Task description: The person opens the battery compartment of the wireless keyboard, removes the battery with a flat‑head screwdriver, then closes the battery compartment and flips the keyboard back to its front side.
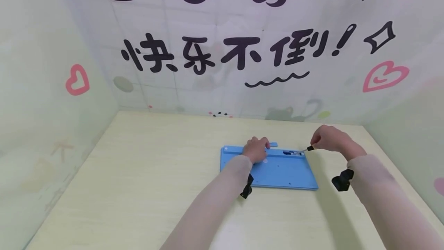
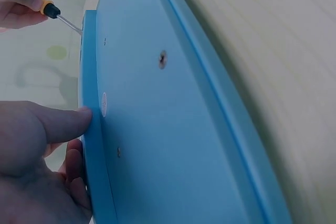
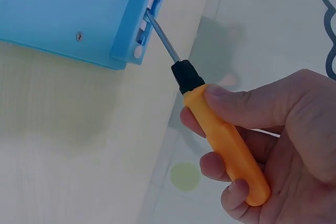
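Observation:
A flat blue case (image 1: 284,171), apparently a keyboard lying underside up, has small screws in its face and a raised ridge along its far edge. My left hand (image 1: 256,150) holds that ridge, thumb (image 2: 68,123) on the near side and fingers curled at the far side. The right hand (image 3: 268,129) grips the orange handle of a screwdriver (image 3: 226,145) with a black collar. Its metal tip reaches into an open slot (image 1: 293,153) near the ridge's right end, where dark and pale parts show. The tip's exact contact is too small to tell.
A small blue strip, perhaps a cover (image 1: 273,144), lies on the table just behind the case. The pale wooden table (image 1: 138,173) meets a printed white backdrop (image 1: 194,95) at the rear and sides. Black wrist cameras (image 1: 342,180) sit at both sleeves.

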Demonstrator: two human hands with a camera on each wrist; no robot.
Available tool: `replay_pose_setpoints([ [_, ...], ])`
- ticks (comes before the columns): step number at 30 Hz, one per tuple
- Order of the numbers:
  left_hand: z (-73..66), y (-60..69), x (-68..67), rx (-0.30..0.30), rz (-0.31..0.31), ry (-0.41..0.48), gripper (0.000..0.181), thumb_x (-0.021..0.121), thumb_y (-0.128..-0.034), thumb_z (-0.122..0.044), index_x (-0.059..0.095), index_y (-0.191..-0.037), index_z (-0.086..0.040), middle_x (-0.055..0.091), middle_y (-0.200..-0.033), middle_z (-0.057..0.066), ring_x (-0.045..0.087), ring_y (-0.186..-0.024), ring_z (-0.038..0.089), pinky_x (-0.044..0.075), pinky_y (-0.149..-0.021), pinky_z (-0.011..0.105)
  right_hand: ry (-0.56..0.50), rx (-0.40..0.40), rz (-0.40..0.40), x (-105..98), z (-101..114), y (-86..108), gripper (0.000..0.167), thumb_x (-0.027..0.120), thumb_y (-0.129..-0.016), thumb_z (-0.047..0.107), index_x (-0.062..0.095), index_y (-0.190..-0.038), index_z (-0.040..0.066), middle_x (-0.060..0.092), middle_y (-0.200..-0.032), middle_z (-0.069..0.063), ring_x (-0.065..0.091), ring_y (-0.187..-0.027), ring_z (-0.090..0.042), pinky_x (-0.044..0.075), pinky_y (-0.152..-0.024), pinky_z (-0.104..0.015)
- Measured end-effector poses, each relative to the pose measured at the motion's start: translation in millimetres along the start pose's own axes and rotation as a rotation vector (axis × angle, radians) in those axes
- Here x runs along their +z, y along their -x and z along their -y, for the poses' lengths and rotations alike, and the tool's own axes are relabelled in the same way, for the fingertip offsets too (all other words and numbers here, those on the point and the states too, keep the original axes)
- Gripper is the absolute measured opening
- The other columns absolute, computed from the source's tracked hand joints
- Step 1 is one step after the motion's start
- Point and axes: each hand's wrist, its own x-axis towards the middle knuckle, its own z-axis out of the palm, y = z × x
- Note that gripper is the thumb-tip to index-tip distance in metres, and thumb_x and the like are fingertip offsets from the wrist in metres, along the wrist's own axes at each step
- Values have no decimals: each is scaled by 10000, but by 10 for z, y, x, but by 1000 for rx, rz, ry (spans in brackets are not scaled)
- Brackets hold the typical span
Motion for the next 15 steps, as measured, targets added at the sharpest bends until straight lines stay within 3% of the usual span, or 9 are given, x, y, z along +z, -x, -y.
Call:
replay_pose_setpoints([
  [5, 4, 3, -1, 4, 1, 9, 145, 564, -918, -174, 545, -1061, -191, 466, -1015, 20, 395, -862, 172, 363, -728, 273, -21, 20, -96, 121, -30, 151, 153, 645, -816, 100, 684, -921, -4, 645, -834, -83, 582, -730, -243, 475, -627, -451],
  [15, 4, 29, -22, -6, 4, 16, 147, 567, -915, -173, 551, -1059, -195, 466, -1008, 15, 397, -861, 166, 363, -729, 269, -159, 7, -240, 394, -122, 378, 206, 640, -833, 97, 654, -974, -53, 641, -880, -143, 589, -771, -291, 476, -648, -449],
])
